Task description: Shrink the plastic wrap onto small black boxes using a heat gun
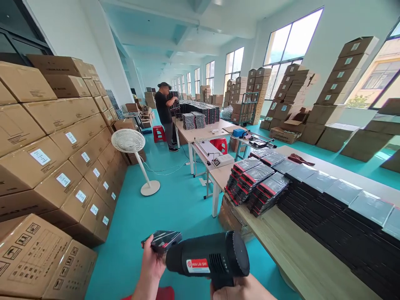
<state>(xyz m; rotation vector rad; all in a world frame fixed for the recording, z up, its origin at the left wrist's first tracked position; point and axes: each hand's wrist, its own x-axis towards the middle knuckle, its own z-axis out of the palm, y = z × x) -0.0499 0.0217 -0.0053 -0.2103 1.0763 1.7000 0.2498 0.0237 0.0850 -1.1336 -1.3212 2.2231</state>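
Observation:
My left hand [152,263] grips a dark flat box [164,239] wrapped in shiny clear film, holding it by its near side. In my right hand [237,288] is a black heat gun [208,256] with a red and white label, its fingers closed round the handle. The gun's nozzle points left, toward the wrapped box and close to my left hand. Whether the nozzle touches the box is hidden behind the gun's body.
Stacked film-wrapped boxes [254,177] and rows of black cases [325,212] fill the table [281,233] at right. Cardboard cartons [53,154] line the left. A white fan [128,141] stands on the floor. A person [164,110] works at a farther table.

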